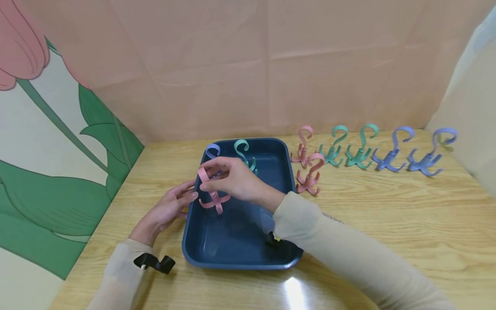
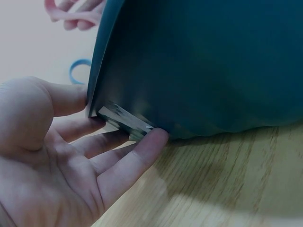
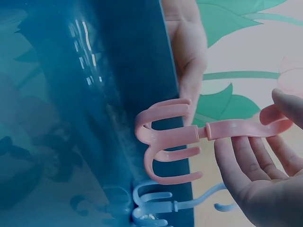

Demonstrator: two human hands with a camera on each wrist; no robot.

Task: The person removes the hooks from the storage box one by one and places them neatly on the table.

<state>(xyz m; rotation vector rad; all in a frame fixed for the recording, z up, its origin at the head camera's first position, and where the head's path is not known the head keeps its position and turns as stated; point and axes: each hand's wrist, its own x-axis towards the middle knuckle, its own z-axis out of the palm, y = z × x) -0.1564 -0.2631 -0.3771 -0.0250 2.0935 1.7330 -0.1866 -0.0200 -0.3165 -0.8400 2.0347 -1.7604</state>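
Note:
My right hand [image 1: 236, 178] holds a pink four-prong hook [image 1: 215, 202] by its curved upper part, above the left side of a dark blue plastic basin [image 1: 240, 266]. In the right wrist view the thumb and fingers are on the curved end, and the pink prongs [image 3: 170, 137] point away from the hand. My left hand [image 1: 166, 211] touches the basin's left side, its fingers fairly straight against the outer wall. Inside the basin, towards the back, stand a blue hook [image 1: 212, 150] and a green hook [image 1: 242, 146]; my right hand partly hides them.
Right of the basin stand pink hooks [image 1: 308, 183], green hooks [image 1: 360, 156] and blue hooks [image 1: 389, 159] on the wooden table [image 1: 387, 219]. A pink sheet [image 1: 232, 77] hangs behind. A leaf-and-flower panel [image 1: 58, 189] is on the left.

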